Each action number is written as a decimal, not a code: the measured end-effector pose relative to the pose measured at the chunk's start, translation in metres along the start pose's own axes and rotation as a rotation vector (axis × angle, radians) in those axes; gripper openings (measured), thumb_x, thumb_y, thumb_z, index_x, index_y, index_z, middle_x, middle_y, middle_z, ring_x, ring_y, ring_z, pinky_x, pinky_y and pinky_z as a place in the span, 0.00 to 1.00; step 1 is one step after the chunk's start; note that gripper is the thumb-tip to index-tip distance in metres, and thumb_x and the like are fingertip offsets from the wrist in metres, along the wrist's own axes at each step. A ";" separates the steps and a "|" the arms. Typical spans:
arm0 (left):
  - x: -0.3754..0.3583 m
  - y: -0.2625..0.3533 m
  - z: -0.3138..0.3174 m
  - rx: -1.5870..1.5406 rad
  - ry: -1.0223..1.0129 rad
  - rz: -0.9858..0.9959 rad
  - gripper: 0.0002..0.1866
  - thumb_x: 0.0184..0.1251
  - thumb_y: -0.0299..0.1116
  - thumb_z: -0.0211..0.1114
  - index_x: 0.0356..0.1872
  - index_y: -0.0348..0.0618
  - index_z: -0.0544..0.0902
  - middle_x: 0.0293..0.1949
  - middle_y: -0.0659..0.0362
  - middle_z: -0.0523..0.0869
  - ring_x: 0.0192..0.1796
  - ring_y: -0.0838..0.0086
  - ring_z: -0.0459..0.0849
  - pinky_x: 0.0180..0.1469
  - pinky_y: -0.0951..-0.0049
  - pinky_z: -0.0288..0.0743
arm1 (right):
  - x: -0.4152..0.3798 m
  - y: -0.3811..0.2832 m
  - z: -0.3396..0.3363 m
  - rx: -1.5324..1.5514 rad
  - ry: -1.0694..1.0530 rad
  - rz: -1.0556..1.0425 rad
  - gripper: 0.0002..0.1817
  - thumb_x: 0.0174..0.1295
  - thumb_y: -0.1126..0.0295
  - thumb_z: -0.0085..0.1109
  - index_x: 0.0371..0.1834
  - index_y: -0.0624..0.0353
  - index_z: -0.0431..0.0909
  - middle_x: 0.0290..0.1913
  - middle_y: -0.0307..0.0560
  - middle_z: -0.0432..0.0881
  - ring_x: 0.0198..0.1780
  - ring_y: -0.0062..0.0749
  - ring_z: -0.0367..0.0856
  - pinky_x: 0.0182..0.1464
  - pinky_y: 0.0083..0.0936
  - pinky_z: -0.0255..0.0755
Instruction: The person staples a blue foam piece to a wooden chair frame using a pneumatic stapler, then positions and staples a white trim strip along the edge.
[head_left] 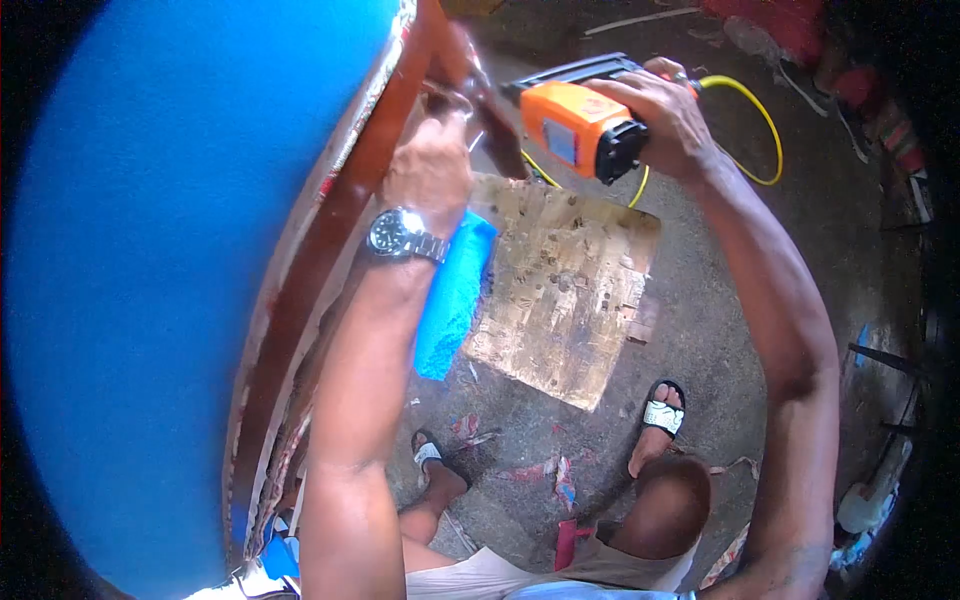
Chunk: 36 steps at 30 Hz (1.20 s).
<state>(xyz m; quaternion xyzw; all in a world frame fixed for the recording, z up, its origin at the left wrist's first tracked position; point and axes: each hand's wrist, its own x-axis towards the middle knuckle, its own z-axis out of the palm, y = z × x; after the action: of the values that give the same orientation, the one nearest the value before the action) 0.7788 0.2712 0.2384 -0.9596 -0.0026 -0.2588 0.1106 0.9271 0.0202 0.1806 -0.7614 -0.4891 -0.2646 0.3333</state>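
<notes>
My right hand [668, 118] is wrapped round the handle of an orange and black nail gun [570, 120], whose nose points left toward a reddish-brown wooden frame [380, 135]. A yellow air hose [765, 110] runs from its rear. Beside the frame, my left hand [432, 160] is closed with the fingers curled near the tool's nose; what they grip is hidden. That wrist wears a metal watch [392, 233]. The frame edges a large blue padded panel [180, 250] that fills the left side.
Below my hands is a worn wooden board [560, 290], with a blue foam piece [455, 300] at its left edge. Fabric scraps [565, 480] and a red object [568, 543] lie on the concrete floor [700, 330]. My sandalled feet [663, 412] stand near the board. Clutter lines the right side.
</notes>
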 end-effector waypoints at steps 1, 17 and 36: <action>0.000 0.003 0.004 -0.009 0.011 0.016 0.11 0.72 0.34 0.62 0.51 0.51 0.87 0.35 0.51 0.86 0.39 0.54 0.88 0.42 0.53 0.83 | -0.010 0.002 -0.012 -0.048 -0.003 0.041 0.28 0.49 0.72 0.71 0.58 0.46 0.85 0.50 0.45 0.88 0.53 0.41 0.85 0.58 0.37 0.74; -0.030 0.014 0.005 -0.206 -0.133 -0.231 0.16 0.65 0.33 0.61 0.47 0.35 0.89 0.45 0.45 0.88 0.46 0.57 0.89 0.40 0.55 0.83 | 0.031 -0.188 0.134 1.056 -0.336 0.443 0.21 0.57 0.64 0.68 0.55 0.58 0.82 0.47 0.46 0.85 0.46 0.33 0.84 0.52 0.31 0.78; -0.055 -0.006 -0.012 -0.243 -0.076 -0.287 0.17 0.67 0.31 0.60 0.54 0.44 0.87 0.48 0.46 0.88 0.47 0.54 0.89 0.46 0.51 0.83 | 0.076 -0.269 0.128 1.235 -0.461 0.368 0.25 0.63 0.53 0.63 0.57 0.59 0.78 0.41 0.43 0.82 0.39 0.29 0.82 0.44 0.30 0.80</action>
<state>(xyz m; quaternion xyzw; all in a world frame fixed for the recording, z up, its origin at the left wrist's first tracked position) 0.7249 0.2769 0.2228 -0.9647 -0.1123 -0.2340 -0.0443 0.7184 0.2424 0.2212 -0.5393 -0.4715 0.2925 0.6334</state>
